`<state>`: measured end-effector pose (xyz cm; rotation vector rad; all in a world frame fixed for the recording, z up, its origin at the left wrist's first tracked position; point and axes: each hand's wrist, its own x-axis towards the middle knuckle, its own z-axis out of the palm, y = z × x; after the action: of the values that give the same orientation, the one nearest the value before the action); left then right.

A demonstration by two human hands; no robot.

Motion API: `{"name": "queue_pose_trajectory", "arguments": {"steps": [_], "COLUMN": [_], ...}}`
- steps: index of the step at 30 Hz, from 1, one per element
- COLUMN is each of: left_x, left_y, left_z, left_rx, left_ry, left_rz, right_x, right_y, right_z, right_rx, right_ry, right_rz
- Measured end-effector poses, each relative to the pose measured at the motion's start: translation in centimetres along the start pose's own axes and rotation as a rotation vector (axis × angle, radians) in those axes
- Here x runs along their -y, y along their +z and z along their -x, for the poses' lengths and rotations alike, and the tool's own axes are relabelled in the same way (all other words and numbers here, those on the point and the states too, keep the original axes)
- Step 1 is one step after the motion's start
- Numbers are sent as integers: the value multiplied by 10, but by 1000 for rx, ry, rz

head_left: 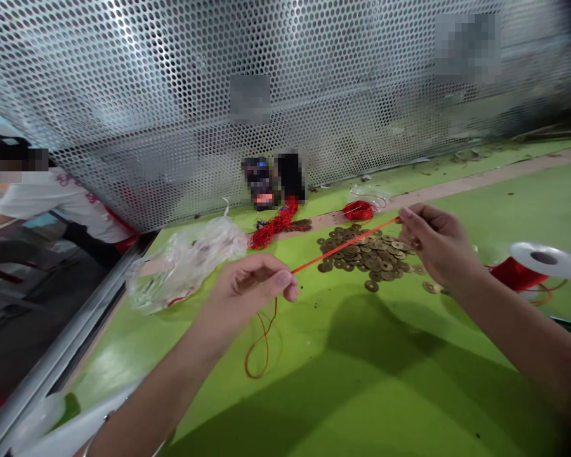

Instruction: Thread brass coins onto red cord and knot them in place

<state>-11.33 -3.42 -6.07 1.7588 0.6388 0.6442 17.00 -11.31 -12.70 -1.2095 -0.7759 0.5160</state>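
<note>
A red cord runs taut between my two hands above the green table. My left hand pinches one end between thumb and fingers, and a loose loop of cord hangs below it. At the upper right, my right hand grips the other end in closed fingers. Behind the cord lies a pile of brass coins with holes in the middle. A small bundle of red cord sits just beyond the pile. To the right, partly behind my right forearm, is a white spool wound with red cord.
A clear plastic bag lies at the left of the green table. Bunched red strings and a phone are near the perforated metal panel. Another person is beyond the table's left edge.
</note>
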Motion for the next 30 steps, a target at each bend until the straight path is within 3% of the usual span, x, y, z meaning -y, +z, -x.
{"name": "queue_pose_trajectory", "arguments": {"steps": [10, 19, 24, 30], "left_x": [-25, -47, -46, -35], "left_y": [-30, -51, -51, -51], "left_z": [-2, 10, 8, 2], "left_rx": [-129, -257, -257, -191], "left_ry": [187, 185, 160, 144], "left_rz": [170, 325, 312, 208], "right_x": [-17, -35, -38, -36], "right_y": [-25, -40, -41, -43], "right_z": [-29, -38, -38, -40], "right_rx": [-220, -248, -249, -338], "right_ry": [83, 81, 80, 139], "right_rz": [-202, -181, -184, -169]}}
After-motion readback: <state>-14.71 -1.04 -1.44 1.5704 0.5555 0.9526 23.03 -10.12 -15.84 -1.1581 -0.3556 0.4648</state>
